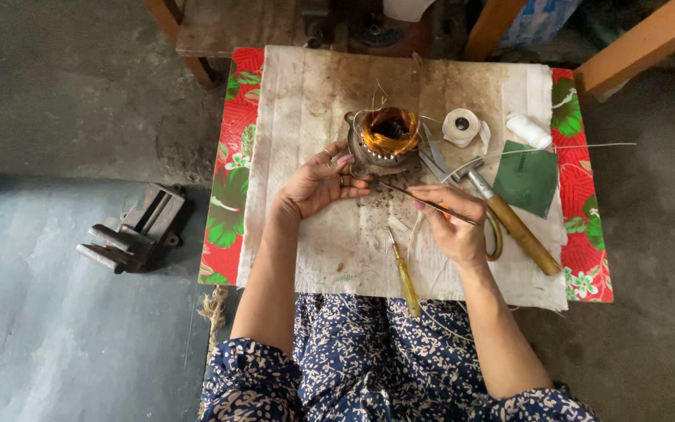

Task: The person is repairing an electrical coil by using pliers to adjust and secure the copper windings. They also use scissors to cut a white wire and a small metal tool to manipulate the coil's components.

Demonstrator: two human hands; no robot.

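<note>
A round metal motor stator (385,141) wound with copper wire sits on a stained white cloth (322,94) over a low table. My left hand (318,181) rests against the stator's near left side, fingers curled at its rim. My right hand (451,219) grips a thin dark rod (408,194) that points left toward the stator's base and the left fingertips. Loose thin wires stick up from the winding.
A wooden-handled hammer (509,220), scissors (435,160), a tape roll (461,126), a white spool (528,130), a green sheet (526,177) and a yellow-handled screwdriver (405,275) lie on the cloth. A metal vise (136,230) sits on the floor to the left.
</note>
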